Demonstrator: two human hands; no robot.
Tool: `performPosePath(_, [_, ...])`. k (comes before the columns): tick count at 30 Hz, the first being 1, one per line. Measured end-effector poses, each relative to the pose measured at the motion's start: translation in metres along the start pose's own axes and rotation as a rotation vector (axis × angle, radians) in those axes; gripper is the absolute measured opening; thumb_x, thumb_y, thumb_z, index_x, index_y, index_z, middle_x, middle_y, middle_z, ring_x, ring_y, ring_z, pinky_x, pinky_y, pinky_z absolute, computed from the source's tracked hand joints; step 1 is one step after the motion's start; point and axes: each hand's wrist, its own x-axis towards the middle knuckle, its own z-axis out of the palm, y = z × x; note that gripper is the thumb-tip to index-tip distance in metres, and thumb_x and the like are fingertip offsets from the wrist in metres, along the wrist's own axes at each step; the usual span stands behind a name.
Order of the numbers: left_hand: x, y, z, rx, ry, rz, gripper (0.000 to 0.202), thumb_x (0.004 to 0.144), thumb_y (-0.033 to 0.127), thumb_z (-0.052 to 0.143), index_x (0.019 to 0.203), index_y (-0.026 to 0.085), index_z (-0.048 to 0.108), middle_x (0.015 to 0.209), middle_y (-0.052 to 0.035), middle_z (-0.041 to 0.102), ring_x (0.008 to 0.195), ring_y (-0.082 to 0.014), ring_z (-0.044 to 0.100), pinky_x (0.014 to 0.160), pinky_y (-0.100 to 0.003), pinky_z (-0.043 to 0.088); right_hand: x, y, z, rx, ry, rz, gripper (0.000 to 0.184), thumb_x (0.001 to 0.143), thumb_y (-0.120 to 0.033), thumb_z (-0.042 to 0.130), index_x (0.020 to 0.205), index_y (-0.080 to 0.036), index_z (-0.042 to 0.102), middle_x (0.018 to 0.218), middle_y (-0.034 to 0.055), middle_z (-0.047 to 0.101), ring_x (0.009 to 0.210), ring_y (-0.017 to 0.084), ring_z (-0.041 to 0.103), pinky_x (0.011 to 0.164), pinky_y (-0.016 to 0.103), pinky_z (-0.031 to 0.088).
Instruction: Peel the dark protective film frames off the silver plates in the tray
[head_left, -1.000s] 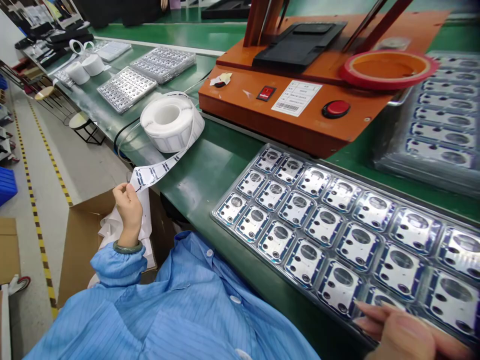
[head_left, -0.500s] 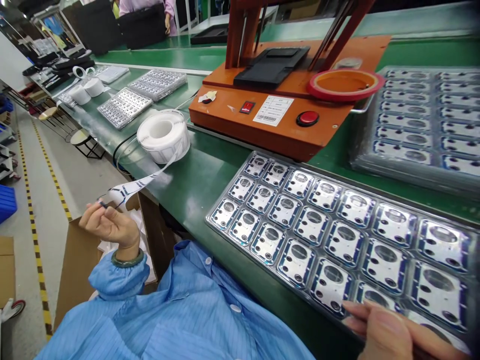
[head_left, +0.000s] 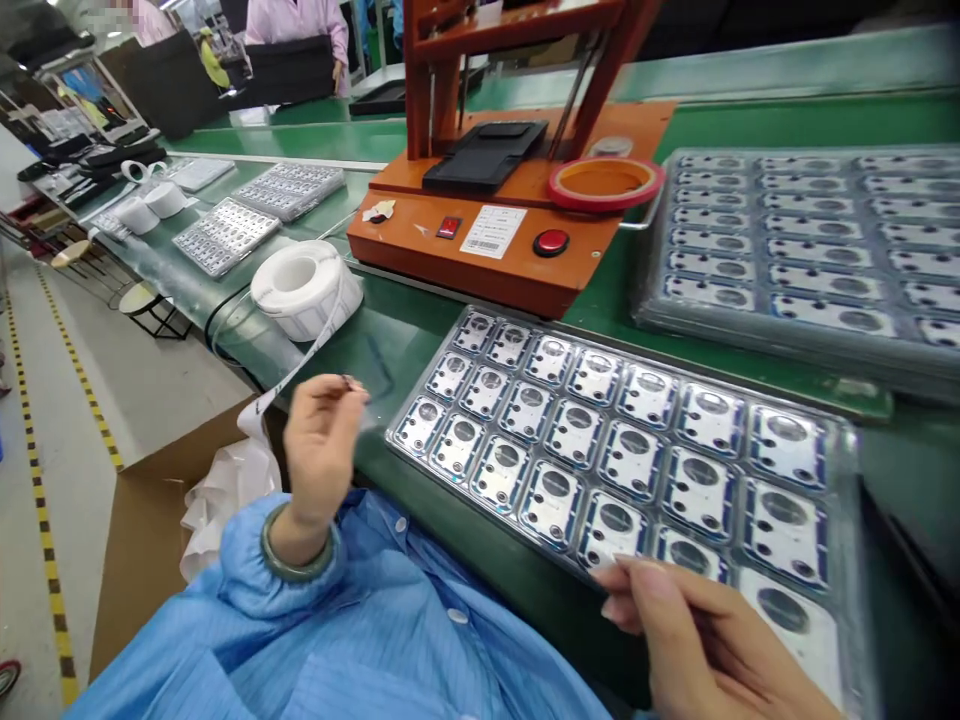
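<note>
My left hand (head_left: 322, 445) is closed in a pinch in front of the bench edge. A thin, dark-edged sticker (head_left: 380, 365), smeared by motion, extends from its fingertips. Behind the hand, a white backing strip (head_left: 296, 370) runs from the sticker roll (head_left: 307, 290) down to the box. My right hand (head_left: 697, 630) has thumb and fingers pressed together at the near edge of a clear plastic tray (head_left: 847, 520). I cannot make out what is between them. Rows of silver, blue-edged plates (head_left: 574, 430), each with a round window, fill the tray.
Behind the tray stands an orange press (head_left: 465, 250) with a red tape roll (head_left: 607, 185) on it. Stacked trays (head_left: 802, 250) lie at right, more trays (head_left: 225, 235) at left. A cardboard box (head_left: 150, 540) holds crumpled backing paper. A co-worker in pink (head_left: 296, 20) stands beyond.
My left hand has moved right, away from the hanging strip and towards the tray, with the thin sticker. The strip now hangs into the box. The view has shifted; my right hand stays by the tray.
</note>
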Motion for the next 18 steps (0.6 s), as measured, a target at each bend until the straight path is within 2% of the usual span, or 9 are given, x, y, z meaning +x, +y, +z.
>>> performPosePath(1, [-0.009, 0.002, 0.013, -0.058, -0.162, -0.108, 0.013, 0.085, 0.026, 0.06, 0.097, 0.025, 0.054, 0.088, 0.0009, 0.062, 0.083, -0.0129, 0.064, 0.079, -0.028, 0.051, 0.0, 0.0, -0.001, -0.008, -0.027, -0.037, 0.007, 0.079, -0.037, 0.067, 0.077, -0.031, 0.069, 0.066, 0.0053, 0.068, 0.048, 0.022, 0.06, 0.049, 0.038, 0.056])
performPosePath(3, [-0.024, 0.008, 0.036, -0.156, -0.397, -0.241, 0.013, 0.086, 0.024, 0.059, 0.098, 0.026, 0.055, 0.087, 0.0004, 0.062, 0.085, -0.0129, 0.063, 0.079, -0.026, 0.051, -0.001, 0.0, -0.004, 0.001, -0.025, -0.115, 0.006, 0.082, -0.031, 0.065, 0.084, -0.027, 0.068, 0.07, 0.0053, 0.069, 0.05, 0.02, 0.06, 0.05, 0.036, 0.056])
performPosePath(6, [-0.04, 0.017, 0.061, -0.251, -0.597, -0.317, 0.012, 0.085, 0.023, 0.06, 0.097, 0.024, 0.056, 0.085, -0.0003, 0.06, 0.083, -0.0117, 0.061, 0.078, -0.025, 0.05, -0.002, -0.002, -0.012, -0.018, -0.003, -0.183, 0.009, 0.085, -0.025, 0.061, 0.093, -0.024, 0.067, 0.081, 0.0041, 0.068, 0.059, 0.015, 0.061, 0.059, 0.033, 0.056])
performPosePath(12, [-0.061, 0.026, 0.094, -0.288, -0.828, -0.372, 0.015, 0.083, 0.025, 0.063, 0.096, 0.021, 0.057, 0.085, -0.0012, 0.06, 0.08, -0.0112, 0.06, 0.076, -0.023, 0.051, 0.006, -0.007, -0.036, 0.002, 0.012, -0.072, 0.012, 0.088, -0.029, 0.058, 0.093, -0.022, 0.065, 0.088, 0.0033, 0.062, 0.064, 0.012, 0.059, 0.055, 0.027, 0.052])
performPosePath(15, [-0.07, 0.029, 0.102, -0.257, -0.912, -0.349, 0.014, 0.083, 0.024, 0.063, 0.096, 0.021, 0.058, 0.086, -0.0017, 0.06, 0.079, -0.0112, 0.06, 0.076, -0.023, 0.051, 0.01, -0.007, -0.045, 0.056, -0.009, -0.017, 0.013, 0.086, -0.032, 0.06, 0.092, -0.021, 0.065, 0.089, 0.0033, 0.062, 0.067, 0.012, 0.059, 0.055, 0.026, 0.05])
performPosePath(18, [-0.076, 0.029, 0.106, -0.234, -0.965, -0.336, 0.014, 0.083, 0.023, 0.062, 0.097, 0.021, 0.058, 0.086, -0.0016, 0.06, 0.08, -0.0116, 0.061, 0.076, -0.024, 0.052, 0.011, -0.006, -0.047, 0.103, -0.022, 0.004, 0.007, 0.084, -0.028, 0.062, 0.084, -0.021, 0.065, 0.081, 0.0011, 0.062, 0.065, 0.012, 0.058, 0.053, 0.025, 0.047])
